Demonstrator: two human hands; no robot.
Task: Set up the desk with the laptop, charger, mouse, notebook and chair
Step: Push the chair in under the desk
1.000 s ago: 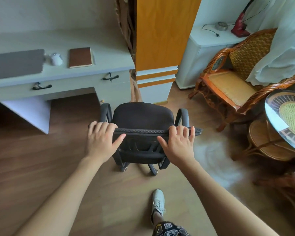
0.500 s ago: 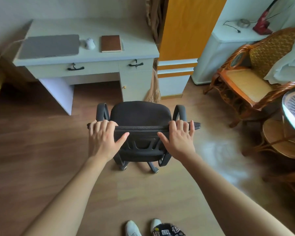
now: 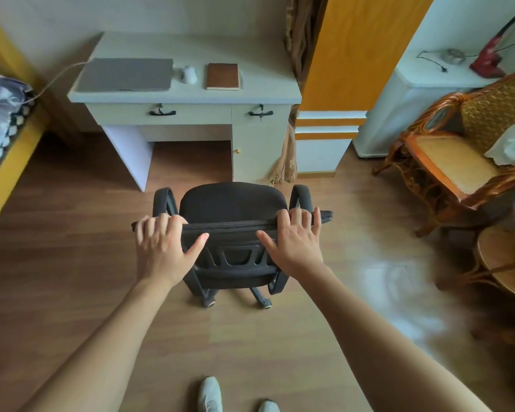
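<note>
Both hands — left hand (image 3: 161, 248) and right hand (image 3: 295, 242) — gripped the chair (image 3: 232, 203) backrest's top edge, fingers (image 3: 298, 215) curled over it, facing the surface (image 3: 250, 93).

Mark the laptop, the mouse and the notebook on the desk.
laptop (image 3: 125, 74), head view, middle of its closed grey lid.
mouse (image 3: 189, 74), head view, top of its white shell.
notebook (image 3: 223, 76), head view, centre of its brown cover.

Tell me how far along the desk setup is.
Done: closed laptop with its cable, mouse and notebook lie on the desk. In hand: both hands, left and right, grip the chair backrest. Left: roll it to the desk.
</note>
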